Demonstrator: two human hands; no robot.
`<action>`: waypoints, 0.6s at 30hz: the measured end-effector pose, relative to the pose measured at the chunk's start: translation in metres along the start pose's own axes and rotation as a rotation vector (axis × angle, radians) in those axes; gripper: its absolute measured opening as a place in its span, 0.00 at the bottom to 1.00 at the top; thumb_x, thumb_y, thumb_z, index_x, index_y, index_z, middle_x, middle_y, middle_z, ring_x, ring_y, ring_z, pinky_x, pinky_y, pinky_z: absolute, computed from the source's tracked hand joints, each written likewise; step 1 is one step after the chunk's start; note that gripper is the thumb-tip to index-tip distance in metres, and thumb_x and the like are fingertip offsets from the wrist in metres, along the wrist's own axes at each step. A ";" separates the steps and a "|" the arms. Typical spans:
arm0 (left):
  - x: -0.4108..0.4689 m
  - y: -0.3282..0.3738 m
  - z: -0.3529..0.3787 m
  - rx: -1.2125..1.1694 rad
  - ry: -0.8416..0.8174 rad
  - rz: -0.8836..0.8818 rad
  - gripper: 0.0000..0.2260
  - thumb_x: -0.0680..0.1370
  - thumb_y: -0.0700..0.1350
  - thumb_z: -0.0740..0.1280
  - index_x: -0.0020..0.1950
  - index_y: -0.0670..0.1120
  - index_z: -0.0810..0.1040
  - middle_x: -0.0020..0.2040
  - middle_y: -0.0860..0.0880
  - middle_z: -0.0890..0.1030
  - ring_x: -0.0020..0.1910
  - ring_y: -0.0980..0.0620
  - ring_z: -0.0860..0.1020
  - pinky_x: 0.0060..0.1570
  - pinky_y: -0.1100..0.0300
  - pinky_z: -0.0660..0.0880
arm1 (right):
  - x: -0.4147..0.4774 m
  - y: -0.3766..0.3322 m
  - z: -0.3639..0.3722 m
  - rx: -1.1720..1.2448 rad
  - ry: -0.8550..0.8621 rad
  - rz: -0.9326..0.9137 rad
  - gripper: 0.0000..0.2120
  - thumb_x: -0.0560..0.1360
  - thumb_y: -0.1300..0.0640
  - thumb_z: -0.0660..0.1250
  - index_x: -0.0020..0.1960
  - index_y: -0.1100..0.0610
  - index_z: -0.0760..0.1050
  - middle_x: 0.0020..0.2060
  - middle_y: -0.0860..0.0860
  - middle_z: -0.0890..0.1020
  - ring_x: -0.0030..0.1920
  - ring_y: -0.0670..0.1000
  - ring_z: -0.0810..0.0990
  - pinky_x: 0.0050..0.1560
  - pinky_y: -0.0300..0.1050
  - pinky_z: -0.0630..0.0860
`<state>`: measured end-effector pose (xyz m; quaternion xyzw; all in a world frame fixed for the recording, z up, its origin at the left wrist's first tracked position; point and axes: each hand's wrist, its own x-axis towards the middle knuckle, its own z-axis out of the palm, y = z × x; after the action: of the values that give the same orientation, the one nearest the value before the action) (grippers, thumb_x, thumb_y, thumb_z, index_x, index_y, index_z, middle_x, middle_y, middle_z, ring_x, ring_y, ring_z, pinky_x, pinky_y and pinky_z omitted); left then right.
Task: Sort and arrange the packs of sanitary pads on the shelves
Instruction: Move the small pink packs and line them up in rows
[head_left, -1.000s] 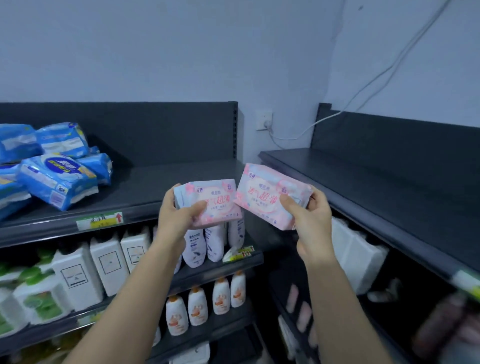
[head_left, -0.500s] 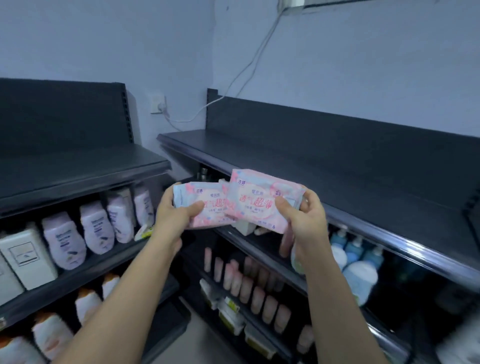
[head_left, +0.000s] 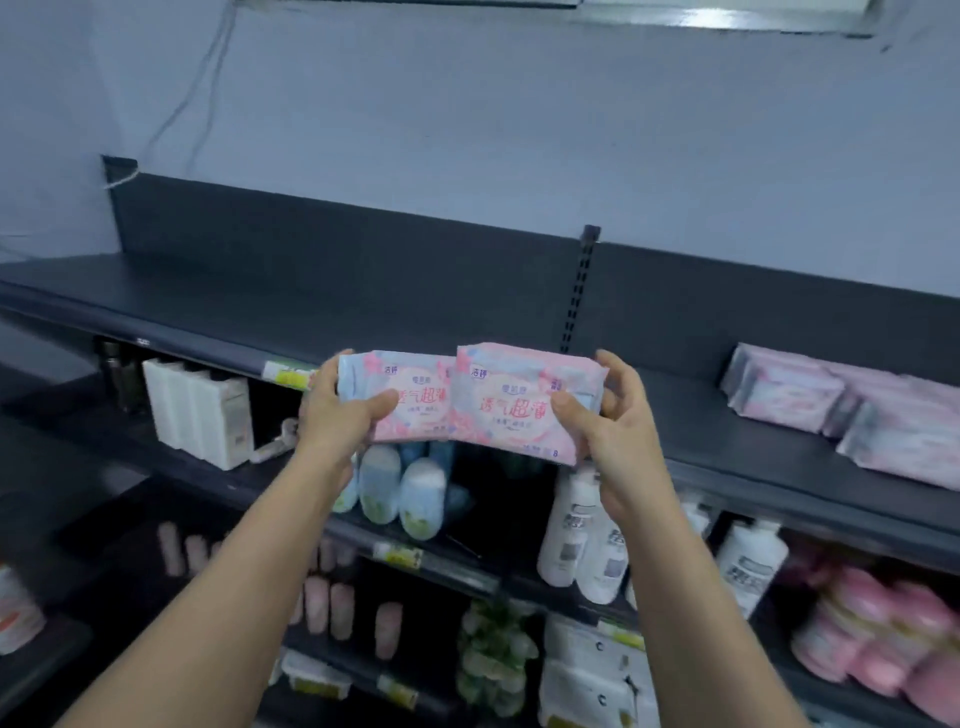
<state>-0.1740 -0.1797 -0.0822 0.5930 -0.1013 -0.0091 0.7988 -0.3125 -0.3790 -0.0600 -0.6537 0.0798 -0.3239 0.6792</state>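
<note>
I hold two pink-and-blue flowered pad packs side by side in front of the dark top shelf (head_left: 218, 306). My left hand (head_left: 340, 415) grips the left pack (head_left: 415, 395) by its left end, thumb on the front. My right hand (head_left: 610, 421) grips the right pack (head_left: 514, 402) by its right end; this pack overlaps the left one's edge. Several similar pink packs (head_left: 852, 410) lie piled on the top shelf at the right.
Below the top shelf stand white boxes (head_left: 200, 410), pale blue bottles (head_left: 405, 493) and white bottles (head_left: 582, 530). Lower shelves carry pink tubes, pink round packs (head_left: 883, 639) and white refill bags. A slotted upright (head_left: 579, 291) divides the shelf's back panel.
My view has swung right from the corner shelf with blue packs to this long shelf. Both hands keep their packs, which have drawn together and now overlap. The pile of pink packs has come into sight.
</note>
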 end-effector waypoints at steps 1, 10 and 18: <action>-0.005 -0.005 0.023 -0.017 -0.020 -0.006 0.25 0.74 0.29 0.69 0.66 0.48 0.70 0.59 0.45 0.79 0.57 0.45 0.79 0.58 0.45 0.77 | 0.001 -0.004 -0.024 -0.013 0.014 -0.004 0.27 0.75 0.67 0.69 0.68 0.48 0.66 0.43 0.38 0.84 0.46 0.45 0.83 0.45 0.45 0.81; -0.034 -0.037 0.193 0.020 -0.196 -0.017 0.22 0.73 0.31 0.71 0.62 0.48 0.71 0.57 0.47 0.79 0.56 0.47 0.79 0.50 0.52 0.79 | 0.005 -0.035 -0.195 -0.131 0.160 -0.022 0.25 0.70 0.60 0.74 0.63 0.43 0.73 0.59 0.54 0.80 0.55 0.49 0.81 0.55 0.47 0.79; -0.020 -0.063 0.317 0.058 -0.405 -0.054 0.22 0.73 0.32 0.71 0.61 0.49 0.70 0.58 0.47 0.79 0.55 0.49 0.80 0.54 0.48 0.79 | 0.027 -0.037 -0.291 -0.235 0.237 0.045 0.22 0.66 0.52 0.75 0.56 0.37 0.75 0.66 0.60 0.74 0.67 0.59 0.73 0.60 0.53 0.74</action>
<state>-0.2417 -0.4951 -0.0580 0.6042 -0.2444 -0.1466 0.7442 -0.4591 -0.6347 -0.0550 -0.6840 0.2111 -0.3718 0.5911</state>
